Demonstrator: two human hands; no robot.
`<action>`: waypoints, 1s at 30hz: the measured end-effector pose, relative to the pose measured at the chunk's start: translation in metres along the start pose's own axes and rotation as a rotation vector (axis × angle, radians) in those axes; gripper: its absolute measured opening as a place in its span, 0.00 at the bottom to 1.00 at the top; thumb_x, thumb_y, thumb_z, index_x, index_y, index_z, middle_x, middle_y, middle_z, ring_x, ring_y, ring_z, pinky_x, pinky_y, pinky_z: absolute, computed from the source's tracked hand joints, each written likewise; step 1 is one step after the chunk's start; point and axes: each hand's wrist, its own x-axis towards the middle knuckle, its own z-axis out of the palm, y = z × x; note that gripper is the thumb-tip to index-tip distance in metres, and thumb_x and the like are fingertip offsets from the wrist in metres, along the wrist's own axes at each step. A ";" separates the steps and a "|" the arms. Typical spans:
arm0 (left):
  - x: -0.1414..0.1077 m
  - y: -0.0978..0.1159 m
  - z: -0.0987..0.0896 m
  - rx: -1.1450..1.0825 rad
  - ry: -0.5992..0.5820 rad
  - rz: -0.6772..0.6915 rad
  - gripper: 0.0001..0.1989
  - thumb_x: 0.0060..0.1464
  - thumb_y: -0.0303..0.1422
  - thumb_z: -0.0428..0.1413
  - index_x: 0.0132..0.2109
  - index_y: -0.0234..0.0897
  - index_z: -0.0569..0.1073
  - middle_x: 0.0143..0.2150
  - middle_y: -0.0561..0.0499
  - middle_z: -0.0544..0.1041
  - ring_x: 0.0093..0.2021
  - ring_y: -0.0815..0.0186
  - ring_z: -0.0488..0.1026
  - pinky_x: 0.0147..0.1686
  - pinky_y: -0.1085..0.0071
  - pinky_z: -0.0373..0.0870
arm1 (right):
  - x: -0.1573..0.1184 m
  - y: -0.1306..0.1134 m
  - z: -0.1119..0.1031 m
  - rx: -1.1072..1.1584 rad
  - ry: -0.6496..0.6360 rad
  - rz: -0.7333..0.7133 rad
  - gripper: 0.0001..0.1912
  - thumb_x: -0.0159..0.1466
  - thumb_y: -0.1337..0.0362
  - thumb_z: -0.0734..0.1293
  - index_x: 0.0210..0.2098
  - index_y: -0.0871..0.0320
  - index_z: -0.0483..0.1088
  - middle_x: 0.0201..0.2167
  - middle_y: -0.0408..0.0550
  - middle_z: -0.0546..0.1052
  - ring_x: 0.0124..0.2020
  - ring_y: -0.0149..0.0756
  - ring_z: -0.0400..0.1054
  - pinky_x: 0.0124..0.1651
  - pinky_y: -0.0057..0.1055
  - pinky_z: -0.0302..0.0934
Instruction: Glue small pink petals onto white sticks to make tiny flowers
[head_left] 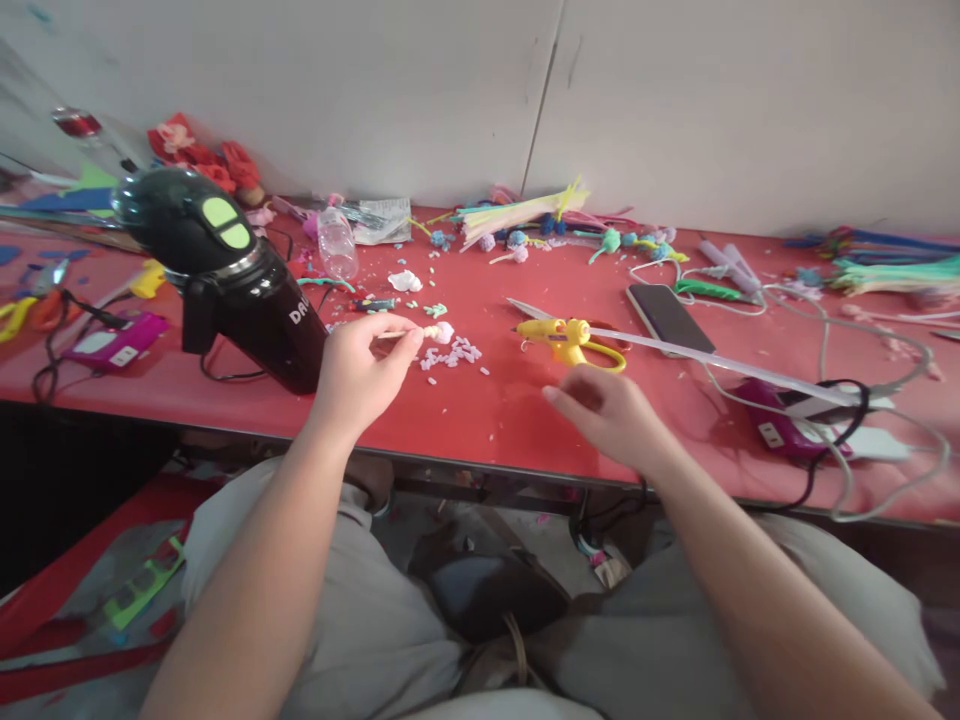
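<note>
Between thumb and fingers, my left hand [367, 365] pinches a small pale stick piece with a pinkish-white fuzzy tip [442, 333]. Just right of it, small lilac bits [454, 354] lie scattered on the red table [480, 420]. My right hand [600, 405] is over the table edge side, its fingers curled and partly hidden; whether it holds anything cannot be made out. Right above that hand lies a yellow glue gun [562, 335] with a long clear glue stick [720, 362] in its back. Scissors [611, 350] with a yellow handle lie beneath the gun.
A black bottle [262, 310] stands tilted in view at the left of my left hand. A dark phone [670, 318], white cables and a purple power strip [780, 425] are at the right. Pipe cleaners [517, 212] and a clear plastic bottle [337, 245] lie toward the wall.
</note>
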 end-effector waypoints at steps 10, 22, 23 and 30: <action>0.003 0.001 0.007 0.027 -0.012 0.011 0.07 0.58 0.35 0.60 0.36 0.38 0.80 0.32 0.50 0.84 0.34 0.62 0.81 0.38 0.70 0.77 | 0.080 -0.052 0.082 -0.262 -0.143 -0.023 0.11 0.71 0.65 0.63 0.48 0.55 0.76 0.48 0.54 0.78 0.44 0.42 0.73 0.42 0.33 0.63; 0.002 0.000 0.007 0.024 -0.011 0.032 0.06 0.59 0.34 0.60 0.36 0.38 0.80 0.35 0.50 0.85 0.36 0.62 0.81 0.39 0.69 0.77 | 0.096 -0.064 0.090 -0.406 -0.225 -0.011 0.10 0.73 0.64 0.62 0.48 0.56 0.73 0.53 0.57 0.75 0.47 0.45 0.73 0.39 0.35 0.62; 0.002 -0.001 0.007 0.023 -0.010 0.031 0.06 0.59 0.34 0.60 0.36 0.38 0.80 0.35 0.50 0.85 0.36 0.62 0.81 0.40 0.69 0.77 | 0.096 -0.064 0.090 -0.414 -0.228 -0.015 0.10 0.73 0.65 0.61 0.48 0.57 0.73 0.53 0.58 0.75 0.47 0.46 0.73 0.40 0.35 0.62; -0.003 0.002 0.022 -0.008 0.117 -0.006 0.06 0.63 0.35 0.57 0.39 0.38 0.75 0.38 0.48 0.84 0.37 0.63 0.81 0.38 0.70 0.75 | 0.060 -0.058 0.055 -0.344 -0.189 -0.068 0.08 0.73 0.70 0.58 0.44 0.58 0.68 0.47 0.57 0.76 0.46 0.44 0.71 0.41 0.35 0.60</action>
